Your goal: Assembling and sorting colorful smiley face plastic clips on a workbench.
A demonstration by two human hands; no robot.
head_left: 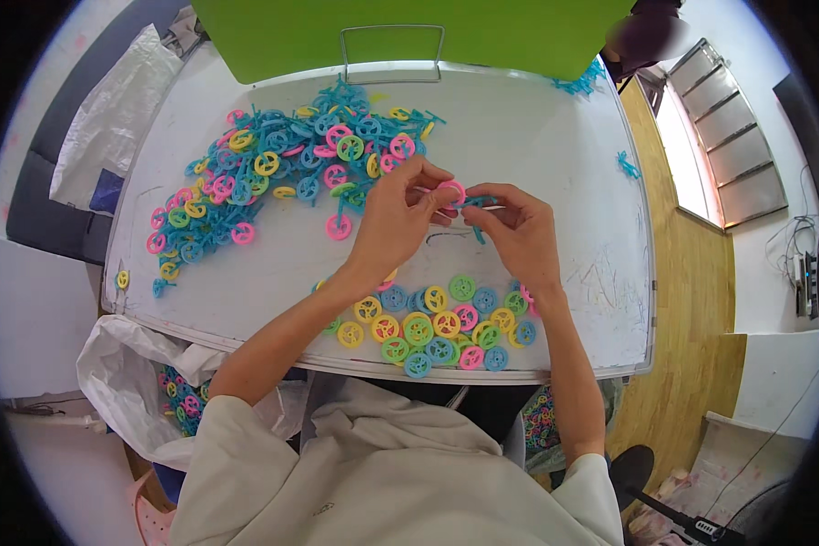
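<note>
Over the middle of the white table (555,136), my left hand (396,214) pinches a small pink plastic wheel (452,190). My right hand (526,232) grips a teal plastic stick-like piece (480,235), whose end meets the wheel. Fingers partly cover where the two parts join. Beyond and left of my left hand spreads a heap of teal pieces (273,136), many with pink, yellow, green or blue wheels. Below my hands, near the front edge, lie several loose spoked wheels (446,324) in the same colours.
A green board (482,36) with a metal wire handle (391,80) stands at the far edge. Teal pieces (628,165) lie at the right edge. Below the table, a white sack (109,364) holds similar parts at left; another bag of small colourful parts (542,419) sits at right.
</note>
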